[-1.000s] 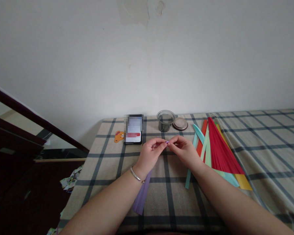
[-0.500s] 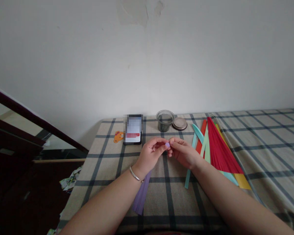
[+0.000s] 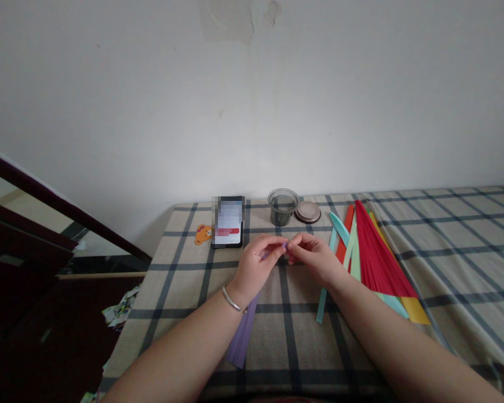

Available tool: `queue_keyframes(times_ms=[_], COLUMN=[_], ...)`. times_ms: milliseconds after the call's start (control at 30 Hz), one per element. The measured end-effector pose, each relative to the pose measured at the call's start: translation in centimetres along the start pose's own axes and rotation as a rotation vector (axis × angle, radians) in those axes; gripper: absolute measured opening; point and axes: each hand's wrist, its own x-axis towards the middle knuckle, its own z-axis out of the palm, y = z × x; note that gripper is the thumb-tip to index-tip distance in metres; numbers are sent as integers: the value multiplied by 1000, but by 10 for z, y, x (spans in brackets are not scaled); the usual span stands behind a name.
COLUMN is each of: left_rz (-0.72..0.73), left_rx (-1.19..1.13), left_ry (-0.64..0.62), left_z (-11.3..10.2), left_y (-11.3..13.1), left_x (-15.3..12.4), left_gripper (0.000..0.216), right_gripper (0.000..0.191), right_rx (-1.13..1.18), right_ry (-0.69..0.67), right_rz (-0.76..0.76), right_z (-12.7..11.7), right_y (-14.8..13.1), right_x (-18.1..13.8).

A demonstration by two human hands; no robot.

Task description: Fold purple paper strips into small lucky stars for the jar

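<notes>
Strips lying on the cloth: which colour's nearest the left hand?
The purple strips, just below the left hand in view; the others, such as the red strips, lie nearer the right hand.

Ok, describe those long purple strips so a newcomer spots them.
On the beige tablecloth with dark checks, find the left forearm wearing a silver bracelet. Just right of it, partly hidden, lie the purple strips, their colour unlike the red strips fanned farther right.

matt paper strips [image 3: 242,338], woven cloth [image 3: 185,294], shiny metal bangle [image 3: 231,299]
</notes>
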Motion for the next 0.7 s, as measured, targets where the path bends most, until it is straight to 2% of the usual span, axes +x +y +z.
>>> queue_keyframes(times_ms=[233, 467, 600, 700], left_rz=[-191, -228, -311, -319], left_rx=[-177, -153, -194, -176], left_ry=[25, 86, 52, 59], left_z=[3, 3, 2, 3], left_y=[3, 4, 7, 9], left_x=[0, 2, 2, 3], left_gripper=[12, 13, 15, 15], right_gripper=[28, 28, 27, 26], right_rx=[48, -128, -201, -242], right_ry=[-10, 34, 63, 67], right_rz=[11, -71, -135, -173], right_z=[2, 3, 4, 4], right_y=[4, 3, 3, 7], right_x=[-1, -1, -2, -2])
